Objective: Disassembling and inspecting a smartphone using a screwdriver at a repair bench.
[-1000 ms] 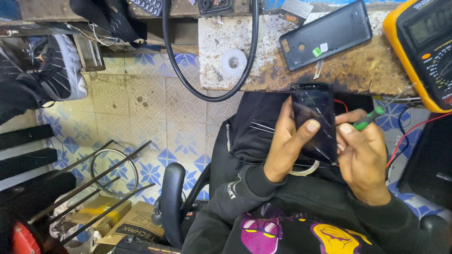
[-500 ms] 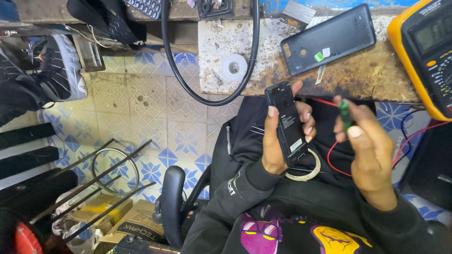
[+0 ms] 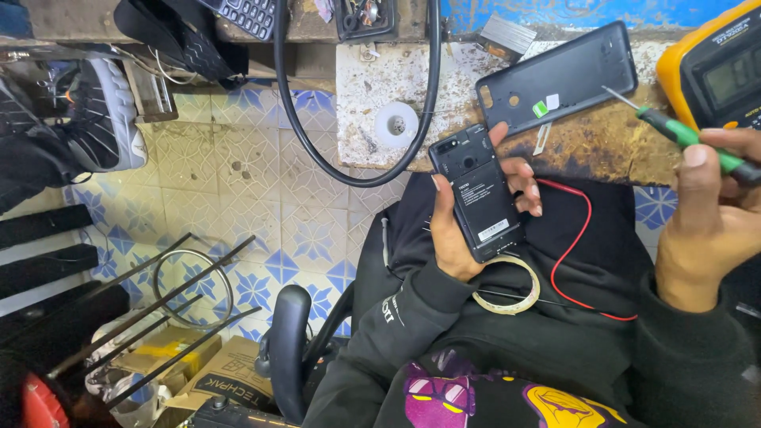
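My left hand point(image 3: 464, 218) grips a black phone point(image 3: 477, 192) with its back cover off, the exposed back and battery facing up, over my lap. My right hand point(image 3: 709, 214) is raised at the right and pinches a green-handled screwdriver point(image 3: 686, 136), its thin tip pointing up-left toward the workbench. The phone's dark back cover point(image 3: 559, 79) lies on the worn bench just beyond the phone. A roll of clear tape point(image 3: 511, 285) rests on my lap under the left hand.
A yellow multimeter point(image 3: 717, 67) stands at the bench's right end, its red lead point(image 3: 575, 246) looping across my lap. A thick black cable point(image 3: 357, 119) hangs over the bench point(image 3: 372, 87). Tiled floor, a chair armrest point(image 3: 287, 349), boxes and metal rods lie at left.
The left hand turned the phone from screen-up to back-up and lifted it slightly. The right hand left the phone and swung out to the right with the screwdriver.
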